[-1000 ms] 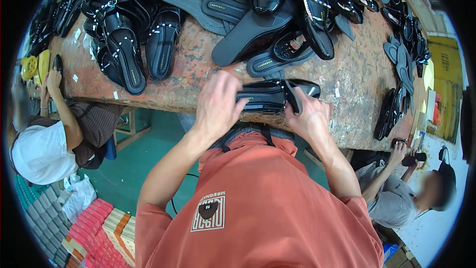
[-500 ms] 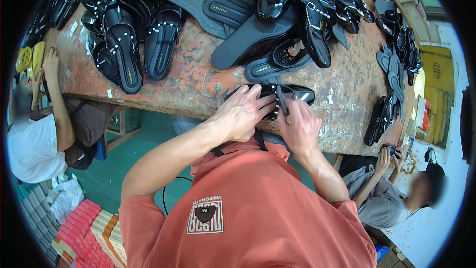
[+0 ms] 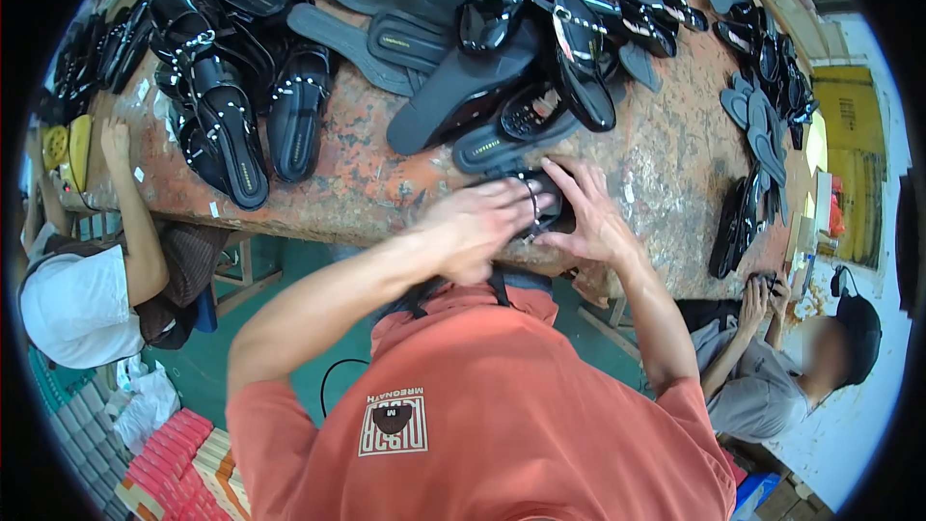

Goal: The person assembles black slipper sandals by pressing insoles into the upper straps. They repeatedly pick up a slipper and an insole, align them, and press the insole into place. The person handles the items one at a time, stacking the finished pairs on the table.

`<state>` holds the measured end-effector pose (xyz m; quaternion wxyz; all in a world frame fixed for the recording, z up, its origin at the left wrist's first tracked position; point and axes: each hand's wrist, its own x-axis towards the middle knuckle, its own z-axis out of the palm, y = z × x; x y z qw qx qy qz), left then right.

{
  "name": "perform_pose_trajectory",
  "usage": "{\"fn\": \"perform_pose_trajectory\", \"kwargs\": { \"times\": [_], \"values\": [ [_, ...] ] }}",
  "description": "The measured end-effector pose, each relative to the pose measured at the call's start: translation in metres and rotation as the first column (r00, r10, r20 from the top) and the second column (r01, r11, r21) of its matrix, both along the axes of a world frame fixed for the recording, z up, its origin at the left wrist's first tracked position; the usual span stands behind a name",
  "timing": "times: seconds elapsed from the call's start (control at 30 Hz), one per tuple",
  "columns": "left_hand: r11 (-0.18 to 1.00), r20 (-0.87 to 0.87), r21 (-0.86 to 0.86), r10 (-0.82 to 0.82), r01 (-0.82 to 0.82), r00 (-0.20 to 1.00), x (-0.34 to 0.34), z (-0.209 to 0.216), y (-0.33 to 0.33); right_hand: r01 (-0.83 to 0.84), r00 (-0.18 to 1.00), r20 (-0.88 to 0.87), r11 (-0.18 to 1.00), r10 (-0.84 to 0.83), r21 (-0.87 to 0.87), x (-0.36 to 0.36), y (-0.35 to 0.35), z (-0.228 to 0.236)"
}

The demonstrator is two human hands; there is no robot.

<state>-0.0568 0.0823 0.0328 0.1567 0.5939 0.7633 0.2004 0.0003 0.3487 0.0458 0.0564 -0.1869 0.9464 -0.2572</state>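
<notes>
A glossy black shoe point(image 3: 551, 201) with a studded strap lies at the near edge of the workbench, between my two hands. My left hand point(image 3: 482, 222) reaches over its left part, with the fingers laid across the strap, somewhat blurred. Around the other end curls my right hand point(image 3: 596, 217), thumb on the near side and fingers on the far side. Much of the shoe is hidden under the hands. Just beyond it lies a black flat sandal point(image 3: 482, 148) with a dark insole.
Black shoes point(image 3: 227, 125) and loose grey soles point(image 3: 352, 46) crowd the worn bench point(image 3: 371, 174). More shoes point(image 3: 738, 222) lie along its right side. One co-worker point(image 3: 82, 294) sits at the left; another point(image 3: 762, 376) at the right handles a small dark object.
The dark tool in my right hand is no longer visible. That hand has opened around the shoe's end, and the shoe has turned and shifted left. The whole view has moved slightly.
</notes>
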Motion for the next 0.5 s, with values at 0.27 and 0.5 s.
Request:
{"fn": "perform_pose_trajectory", "kwargs": {
  "times": [0.27, 0.5],
  "values": [
    [0.998, 0.057, 0.034, 0.057, -0.059, 0.997, 0.008, 0.000, 0.030, 0.075, 0.994, 0.088, 0.990, -0.064, -0.121, -0.004, 0.018, -0.029],
    [0.944, -0.168, 0.231, 0.278, -0.236, 0.946, 0.030, 0.020, -0.010, 0.043, 0.998, 0.042, 0.985, -0.037, -0.167, -0.002, 0.014, -0.018]
  ]
}}
